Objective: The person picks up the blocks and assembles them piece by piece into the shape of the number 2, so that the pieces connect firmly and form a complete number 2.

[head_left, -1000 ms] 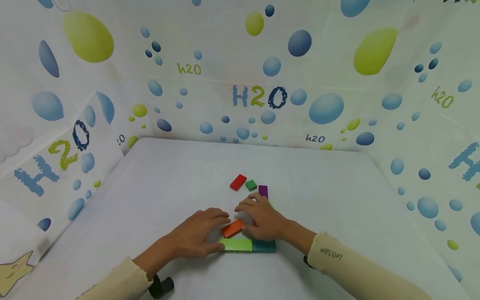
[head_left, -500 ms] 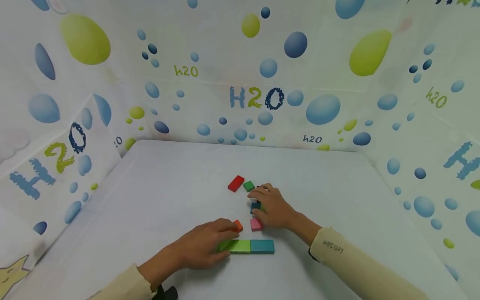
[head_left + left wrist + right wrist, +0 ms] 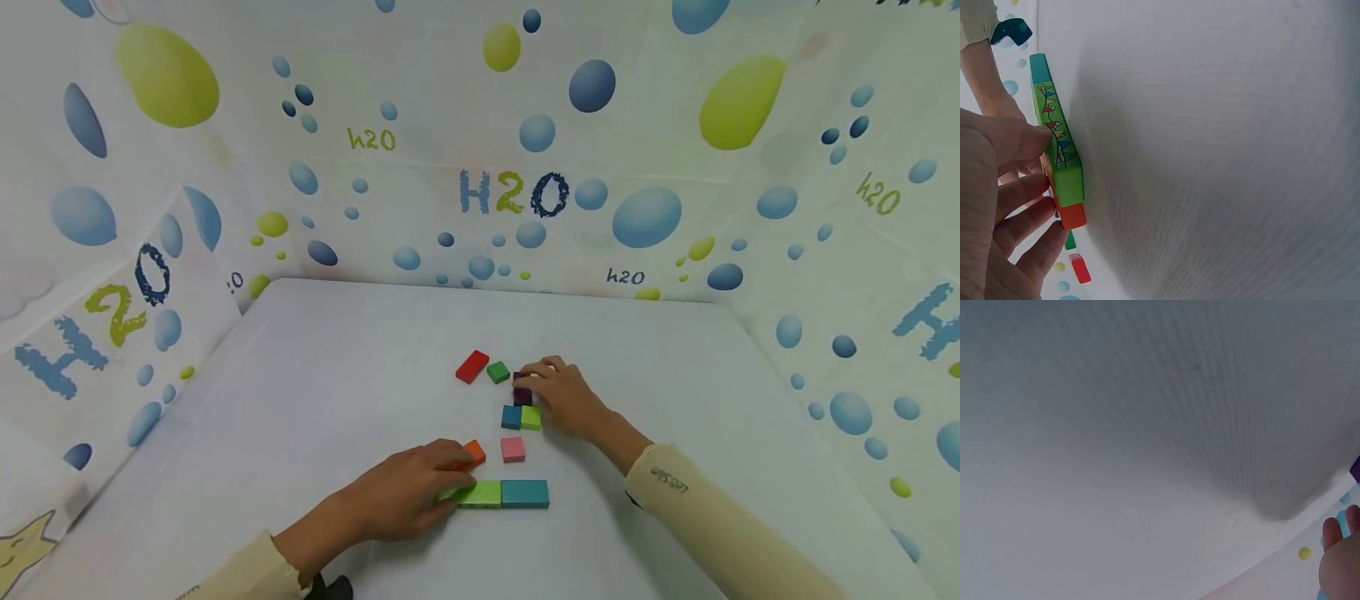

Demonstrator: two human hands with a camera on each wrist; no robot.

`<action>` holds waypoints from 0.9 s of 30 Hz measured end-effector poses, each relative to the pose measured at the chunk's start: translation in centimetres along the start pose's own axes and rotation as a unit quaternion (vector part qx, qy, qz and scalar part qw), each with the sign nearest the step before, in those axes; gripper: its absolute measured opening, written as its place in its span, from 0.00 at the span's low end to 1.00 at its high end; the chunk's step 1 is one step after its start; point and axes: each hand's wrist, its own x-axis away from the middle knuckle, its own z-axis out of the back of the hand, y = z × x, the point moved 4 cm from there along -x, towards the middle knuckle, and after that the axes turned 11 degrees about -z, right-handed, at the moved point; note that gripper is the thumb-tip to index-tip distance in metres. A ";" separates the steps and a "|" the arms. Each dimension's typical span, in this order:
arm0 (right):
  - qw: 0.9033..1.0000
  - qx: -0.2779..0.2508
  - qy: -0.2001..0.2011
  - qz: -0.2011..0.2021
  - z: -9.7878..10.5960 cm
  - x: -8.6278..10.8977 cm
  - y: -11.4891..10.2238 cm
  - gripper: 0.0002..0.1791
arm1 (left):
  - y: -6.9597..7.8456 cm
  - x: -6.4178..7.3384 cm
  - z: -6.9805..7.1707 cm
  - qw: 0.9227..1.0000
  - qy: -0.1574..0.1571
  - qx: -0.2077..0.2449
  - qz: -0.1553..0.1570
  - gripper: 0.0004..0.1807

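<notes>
My left hand (image 3: 405,496) grips the left end of a light green block (image 3: 482,495) and an orange block (image 3: 476,452). In the left wrist view, the thumb lies on the green block (image 3: 1060,134) with its flag pattern, and bent fingers touch the orange block (image 3: 1074,215). A teal block (image 3: 525,494) sits end to end with the green one. Farther back, my right hand (image 3: 566,398) holds a purple block (image 3: 522,396), its fingers bent over the top and its thumb hidden. Only an edge of the purple block (image 3: 1356,470) shows in the right wrist view.
A blue block (image 3: 512,417) and a lime block (image 3: 531,417) sit side by side below the purple one. A pink block (image 3: 513,449) lies between them and the teal one. Red (image 3: 472,367) and green (image 3: 498,372) blocks lie farther back on the white table (image 3: 337,375).
My right hand has moved away from the pink block, back and to the right, uncovering the pink, blue and lime blocks. My left hand has slid right over the orange and light green blocks.
</notes>
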 end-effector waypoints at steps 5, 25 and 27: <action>1.000 0.011 -0.013 -0.003 -0.4 -0.3 0.2 0.27 | -0.2 0.0 -0.1 1.000 -0.006 -0.002 -0.001 0.19; 1.000 0.017 0.013 -0.023 -1.5 -0.5 0.6 0.23 | -0.4 0.4 -0.5 1.000 -0.006 0.000 -0.009 0.19; 0.999 0.018 0.013 -0.023 -1.5 -0.4 0.5 0.22 | -0.5 0.4 -0.6 1.000 -0.007 0.000 -0.009 0.19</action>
